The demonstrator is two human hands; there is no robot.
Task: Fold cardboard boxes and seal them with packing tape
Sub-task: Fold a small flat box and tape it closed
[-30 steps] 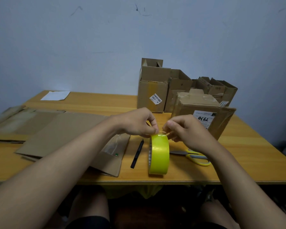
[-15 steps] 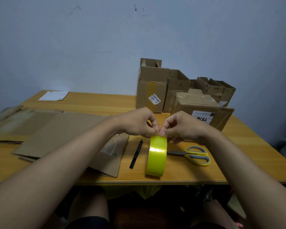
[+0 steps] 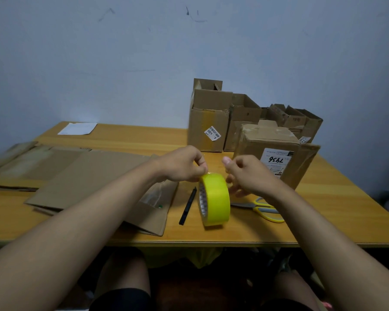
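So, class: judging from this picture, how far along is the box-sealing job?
Done: one closed box stands on the table. In hand: both hands, left and right, work at the yellow tape roll, apparently finding its end. Left: flat cardboard is unfolded, and open boxes are untaped.

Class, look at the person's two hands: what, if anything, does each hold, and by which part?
The left hand pinches the top rim of the yellow tape roll; the right hand steadies its far side.

Both hands (image 3: 182, 163) (image 3: 248, 176) at upright yellow tape roll (image 3: 216, 199) on table (image 3: 323, 212).
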